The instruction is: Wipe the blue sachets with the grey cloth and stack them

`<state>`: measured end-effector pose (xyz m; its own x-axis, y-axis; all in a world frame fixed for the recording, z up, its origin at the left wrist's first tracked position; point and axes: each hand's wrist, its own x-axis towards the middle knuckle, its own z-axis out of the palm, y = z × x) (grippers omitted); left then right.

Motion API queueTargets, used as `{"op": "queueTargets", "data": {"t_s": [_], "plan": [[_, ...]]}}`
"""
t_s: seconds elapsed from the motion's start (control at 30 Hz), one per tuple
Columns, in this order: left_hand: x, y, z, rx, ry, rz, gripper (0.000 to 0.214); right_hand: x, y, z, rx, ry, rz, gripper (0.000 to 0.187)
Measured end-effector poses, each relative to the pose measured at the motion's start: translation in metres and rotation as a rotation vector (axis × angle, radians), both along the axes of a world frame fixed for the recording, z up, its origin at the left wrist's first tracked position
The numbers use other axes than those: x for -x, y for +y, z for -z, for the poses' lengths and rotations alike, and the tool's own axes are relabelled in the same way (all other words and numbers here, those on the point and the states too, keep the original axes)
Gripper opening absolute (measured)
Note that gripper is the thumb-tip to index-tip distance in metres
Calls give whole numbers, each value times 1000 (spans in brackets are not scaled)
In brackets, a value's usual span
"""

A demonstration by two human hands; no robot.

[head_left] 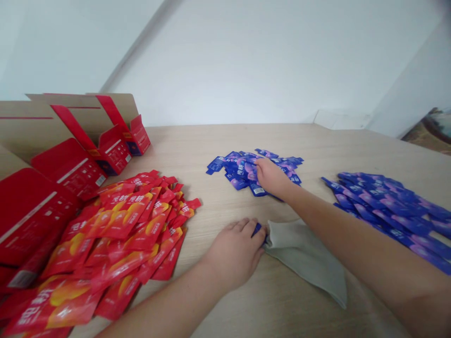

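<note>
My right hand (270,177) reaches across the table and lies on a small pile of blue sachets (243,170), its fingers curled down on them. Closer to me, my left hand (237,251) rests knuckles up on the wood, fingers closed around the mouth of a grey cloth pouch (306,256). A bit of blue sachet (258,228) shows at its fingertips. The pouch lies flat under my right forearm.
A large heap of red sachets (120,244) covers the near left. Behind it stand several open red cardboard boxes (73,164). A long spread of blue sachets (391,211) lies at the right. A white wall rises behind the wooden table (218,141).
</note>
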<state>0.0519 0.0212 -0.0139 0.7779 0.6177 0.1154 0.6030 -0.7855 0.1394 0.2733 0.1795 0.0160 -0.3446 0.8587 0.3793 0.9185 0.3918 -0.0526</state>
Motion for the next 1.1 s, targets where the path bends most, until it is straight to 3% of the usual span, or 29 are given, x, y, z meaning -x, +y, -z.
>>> {"op": "queueTargets", "data": {"t_s": [0.1, 0.2, 0.3, 0.37, 0.47, 0.53, 0.63, 0.73, 0.83, 0.9, 1.0, 1.1], "plan": [[4, 2, -3, -7, -11, 80, 45, -17, 2, -7, 5, 46, 100, 40], [7, 2, -9, -19, -16, 114, 42, -33, -41, -3, 114, 33, 38, 39], [4, -2, -10, -24, -39, -96, 43, -45, -119, 18, 252, -14, -53, 55], [2, -3, -6, -17, -76, -278, 48, -50, -169, 35, 251, -26, -24, 63], [1, 1, 2, 33, -119, -407, 56, -52, -209, 51, 234, -45, -1, 44], [3, 6, 5, 75, -133, -382, 54, -52, -211, 52, 244, -49, -30, 32], [7, 12, 4, 148, -149, -235, 59, -53, -195, 44, 273, 33, -6, 27], [10, 15, 3, 226, -155, -99, 100, -46, -179, 30, 234, 193, 56, 22], [12, 17, 4, 296, -163, -71, 141, -27, -172, 15, 246, 272, -158, 19], [14, 19, 5, 350, -192, -103, 154, -13, -171, 9, 339, 234, -332, 18], [16, 23, 3, 389, -211, -91, 155, 1, -167, 10, 437, 129, -482, 23], [16, 24, -1, 374, -187, -61, 150, -1, -154, 18, 426, 98, -506, 28]]}}
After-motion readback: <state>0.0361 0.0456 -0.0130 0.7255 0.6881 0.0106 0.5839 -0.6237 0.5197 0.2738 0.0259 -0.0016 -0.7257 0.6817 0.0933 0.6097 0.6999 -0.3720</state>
